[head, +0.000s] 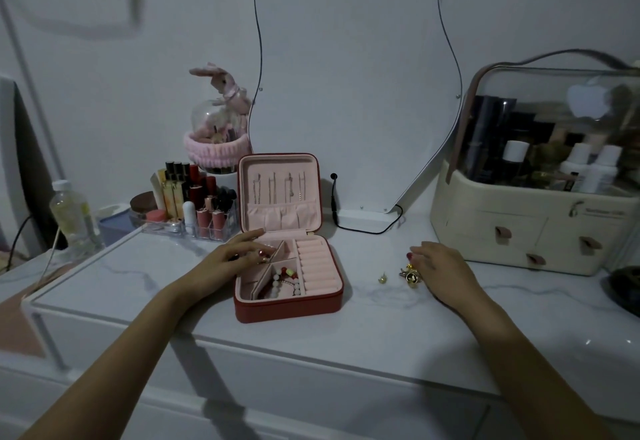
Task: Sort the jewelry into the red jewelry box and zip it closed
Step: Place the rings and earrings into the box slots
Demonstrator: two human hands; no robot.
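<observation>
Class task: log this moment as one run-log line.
box: open | left hand: in box | right hand: on gold jewelry | earring: on table

- You have one view only, from the camera on your head, so no second view overlaps it.
- It looks forward and down across the desk (381,322), from above the front edge toward the wall behind.
- It sits close: both your forearms enter from the bottom corners.
- The wide lens bends the desk's front edge and takes in the desk's left corner and the mirror (353,76) at the back edge.
</observation>
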